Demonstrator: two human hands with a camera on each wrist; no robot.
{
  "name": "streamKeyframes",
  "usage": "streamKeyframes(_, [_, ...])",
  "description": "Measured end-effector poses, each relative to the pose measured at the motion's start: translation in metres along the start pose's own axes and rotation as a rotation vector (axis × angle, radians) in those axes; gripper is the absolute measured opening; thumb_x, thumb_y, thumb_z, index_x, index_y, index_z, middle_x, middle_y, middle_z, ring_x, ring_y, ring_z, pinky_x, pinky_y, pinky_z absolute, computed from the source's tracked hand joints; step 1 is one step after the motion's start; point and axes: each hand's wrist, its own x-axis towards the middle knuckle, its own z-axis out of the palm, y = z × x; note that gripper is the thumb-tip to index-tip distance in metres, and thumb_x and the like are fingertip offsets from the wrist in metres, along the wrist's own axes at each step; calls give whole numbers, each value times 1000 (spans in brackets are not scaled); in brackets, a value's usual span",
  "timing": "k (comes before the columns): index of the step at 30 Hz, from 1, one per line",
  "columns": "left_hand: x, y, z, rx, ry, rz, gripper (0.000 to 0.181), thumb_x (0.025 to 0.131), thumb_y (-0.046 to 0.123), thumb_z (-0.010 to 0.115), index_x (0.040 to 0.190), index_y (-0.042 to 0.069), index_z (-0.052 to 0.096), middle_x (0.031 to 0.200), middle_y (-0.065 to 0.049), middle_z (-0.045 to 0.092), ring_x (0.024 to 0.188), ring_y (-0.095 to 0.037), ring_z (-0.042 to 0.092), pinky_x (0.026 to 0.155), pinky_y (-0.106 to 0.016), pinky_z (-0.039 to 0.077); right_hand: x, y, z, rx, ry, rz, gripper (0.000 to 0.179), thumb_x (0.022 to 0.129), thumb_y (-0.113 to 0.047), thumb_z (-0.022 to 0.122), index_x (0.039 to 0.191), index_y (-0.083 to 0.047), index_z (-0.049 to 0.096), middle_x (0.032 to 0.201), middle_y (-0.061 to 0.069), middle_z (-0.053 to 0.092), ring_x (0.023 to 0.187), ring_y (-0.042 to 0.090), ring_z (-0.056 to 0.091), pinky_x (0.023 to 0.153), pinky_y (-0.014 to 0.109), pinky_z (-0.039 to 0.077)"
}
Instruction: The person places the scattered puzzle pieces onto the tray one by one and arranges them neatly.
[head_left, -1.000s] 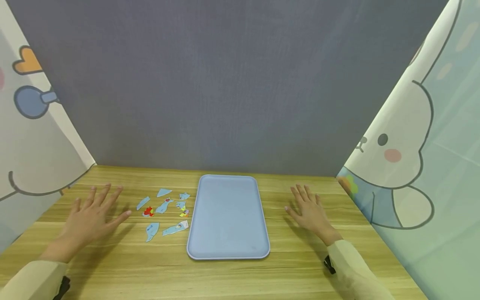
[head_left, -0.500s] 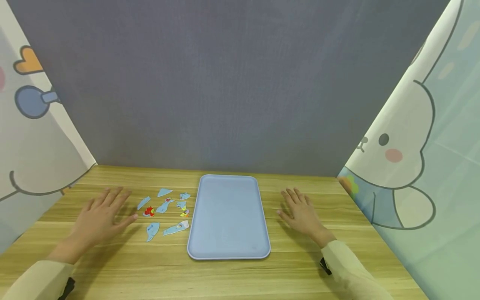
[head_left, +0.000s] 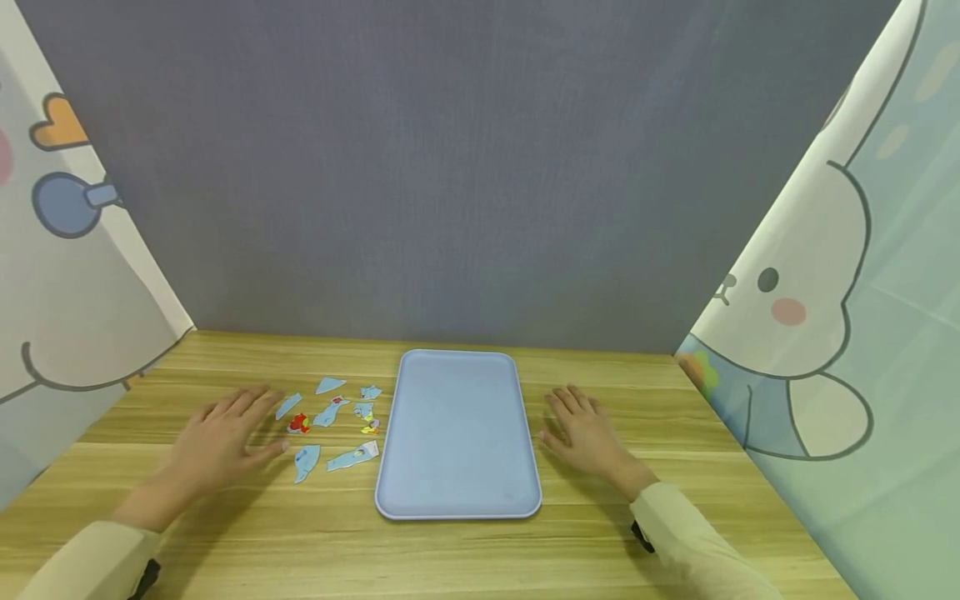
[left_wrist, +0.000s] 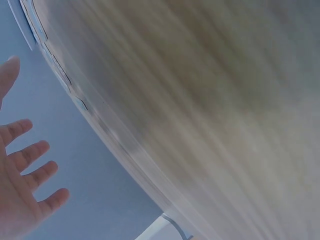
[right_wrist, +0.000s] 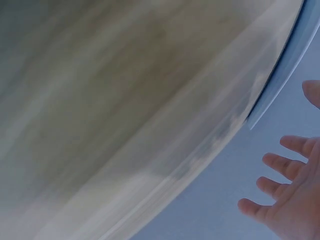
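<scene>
Several flat, irregular puzzle pieces, mostly light blue, lie loose on the wooden table. Among them are a red piece (head_left: 298, 423), a long strip piece (head_left: 352, 457) and a curved piece (head_left: 306, 462). My left hand (head_left: 217, 442) hovers palm down just left of them, fingers extended, holding nothing; its thumb tip points toward the curved piece. A pale blue rectangular tray (head_left: 459, 433) with a raised rim lies right of the pieces. My right hand (head_left: 588, 433) is spread over the table close to the tray's right side, also holding nothing.
The wooden table (head_left: 465, 558) runs back to a grey panel (head_left: 435, 167). Cartoon-printed curtains (head_left: 810, 333) stand along both sides. Each sleeve has a black strap at the wrist.
Both hands have moved inward and slightly nearer: the left toward the pieces, the right toward the tray. The pieces and tray have stayed in place.
</scene>
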Motion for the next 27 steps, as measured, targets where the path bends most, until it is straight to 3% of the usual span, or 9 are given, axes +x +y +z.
streamKeyframes(6, [3, 7, 1, -24, 9, 28, 71, 72, 49, 70, 128, 11, 48, 124, -17, 52, 109, -42, 49, 85, -62, 38, 2, -8, 0, 41, -23, -26, 59, 85, -40, 59, 130, -4, 46, 133, 21, 46, 126, 43, 38, 95, 62, 36])
streamKeyframes(17, [6, 22, -2, -59, -53, 64, 65, 73, 44, 71, 123, 6, 54, 120, -19, 57, 107, -43, 54, 84, -64, 40, 5, -17, 4, 74, -42, -45, 55, 84, -36, 62, 128, -4, 49, 131, 18, 49, 122, 38, 43, 93, 57, 41])
streamKeyframes(27, [6, 30, 2, -63, -74, 94, 57, 70, 45, 73, 113, 8, 61, 113, -15, 62, 101, -39, 58, 80, -61, 43, 8, -23, 6, 109, -69, -66, 49, 85, -32, 62, 125, -4, 52, 125, 16, 52, 116, 34, 47, 91, 54, 44])
